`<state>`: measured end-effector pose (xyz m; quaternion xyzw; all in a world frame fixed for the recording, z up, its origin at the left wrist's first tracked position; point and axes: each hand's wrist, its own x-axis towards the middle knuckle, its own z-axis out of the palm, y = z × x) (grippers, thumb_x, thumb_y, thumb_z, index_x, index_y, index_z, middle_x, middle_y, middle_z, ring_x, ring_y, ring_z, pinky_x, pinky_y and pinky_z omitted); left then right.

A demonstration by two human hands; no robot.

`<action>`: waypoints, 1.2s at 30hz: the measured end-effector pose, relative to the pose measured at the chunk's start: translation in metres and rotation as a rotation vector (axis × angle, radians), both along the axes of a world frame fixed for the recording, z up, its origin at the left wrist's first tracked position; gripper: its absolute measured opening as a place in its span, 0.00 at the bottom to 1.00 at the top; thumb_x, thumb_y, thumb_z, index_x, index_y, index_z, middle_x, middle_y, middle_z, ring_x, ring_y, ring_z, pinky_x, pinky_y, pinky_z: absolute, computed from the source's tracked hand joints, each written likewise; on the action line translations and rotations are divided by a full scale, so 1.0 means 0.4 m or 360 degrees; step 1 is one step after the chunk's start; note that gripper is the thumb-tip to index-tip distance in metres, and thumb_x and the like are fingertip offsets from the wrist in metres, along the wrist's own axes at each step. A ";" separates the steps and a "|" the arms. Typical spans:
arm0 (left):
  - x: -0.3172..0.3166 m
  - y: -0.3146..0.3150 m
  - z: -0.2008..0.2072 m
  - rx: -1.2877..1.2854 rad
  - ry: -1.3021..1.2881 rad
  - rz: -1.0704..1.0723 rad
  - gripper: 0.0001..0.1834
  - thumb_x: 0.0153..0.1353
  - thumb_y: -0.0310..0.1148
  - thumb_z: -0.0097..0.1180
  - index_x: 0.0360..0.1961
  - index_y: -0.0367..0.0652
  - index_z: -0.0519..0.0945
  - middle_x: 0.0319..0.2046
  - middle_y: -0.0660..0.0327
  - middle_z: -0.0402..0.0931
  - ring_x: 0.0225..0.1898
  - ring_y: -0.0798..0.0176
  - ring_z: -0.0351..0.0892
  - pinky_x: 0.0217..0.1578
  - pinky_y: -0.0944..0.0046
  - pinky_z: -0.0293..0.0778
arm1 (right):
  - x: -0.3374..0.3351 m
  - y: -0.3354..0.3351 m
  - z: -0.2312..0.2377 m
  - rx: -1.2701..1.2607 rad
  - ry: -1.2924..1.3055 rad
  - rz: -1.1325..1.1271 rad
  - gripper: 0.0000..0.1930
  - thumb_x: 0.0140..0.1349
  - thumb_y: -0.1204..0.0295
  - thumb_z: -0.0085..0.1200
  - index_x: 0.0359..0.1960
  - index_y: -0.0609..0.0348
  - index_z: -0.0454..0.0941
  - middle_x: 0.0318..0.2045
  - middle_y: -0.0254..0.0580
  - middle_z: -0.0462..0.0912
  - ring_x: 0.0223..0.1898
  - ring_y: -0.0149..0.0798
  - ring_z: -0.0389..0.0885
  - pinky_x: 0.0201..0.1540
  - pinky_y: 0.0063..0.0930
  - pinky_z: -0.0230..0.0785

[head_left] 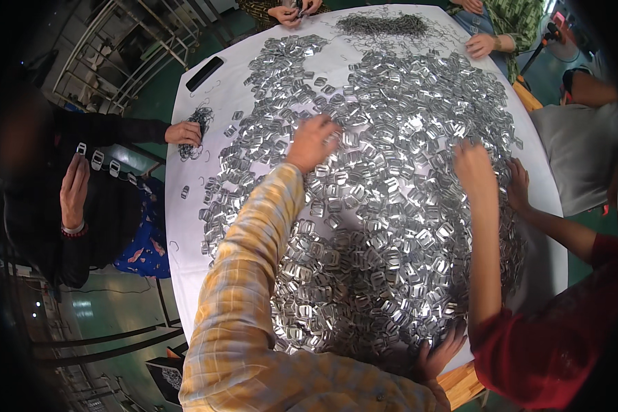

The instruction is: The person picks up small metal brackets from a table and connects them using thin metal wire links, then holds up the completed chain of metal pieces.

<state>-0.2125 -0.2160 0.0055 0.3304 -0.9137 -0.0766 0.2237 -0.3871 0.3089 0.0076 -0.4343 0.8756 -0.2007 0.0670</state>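
Covering most of white-topped table [189, 275], silver metal buckles [391, 185] lie loose, work apparently mostly left. Your left hand [314, 143] blurs over middle, grip unclear; your right hand [443, 353] spreads wide at near right edge. Buckle strand [115, 167], far left, looks linked.

The left arm [250, 240] stretches forward, left fingers [328, 129] blurred; right arm [364, 384] low, right fingers [452, 342] spread.
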 end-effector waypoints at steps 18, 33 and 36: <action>-0.049 0.263 0.043 0.0197 -0.0154 -0.0776 0.25 0.58 0.51 0.52 0.55 0.57 0.68 0.60 0.57 0.59 0.65 0.51 0.51 0.63 0.37 0.42 | -0.002 -0.008 0.005 -0.0037 0.0207 0.0075 0.35 0.60 0.46 0.37 0.60 0.63 0.58 0.62 0.59 0.56 0.65 0.58 0.50 0.65 0.57 0.36; -0.047 0.050 0.078 -0.0188 -0.0039 0.0194 0.20 0.55 0.31 0.51 0.51 0.50 0.71 0.52 0.55 0.67 0.55 0.52 0.65 0.54 0.46 0.59 | -0.003 -0.006 0.002 -0.0001 0.0001 0.0045 0.41 0.51 0.48 0.49 0.63 0.60 0.55 0.60 0.67 0.54 0.61 0.66 0.50 0.61 0.59 0.41; -0.173 0.091 0.073 -0.0134 -0.0192 -0.0068 0.19 0.59 0.35 0.49 0.54 0.52 0.70 0.58 0.55 0.62 0.61 0.52 0.59 0.59 0.43 0.54 | -0.004 -0.003 0.002 0.0012 -0.0028 0.0031 0.41 0.51 0.48 0.50 0.63 0.60 0.55 0.59 0.67 0.54 0.61 0.66 0.49 0.61 0.59 0.40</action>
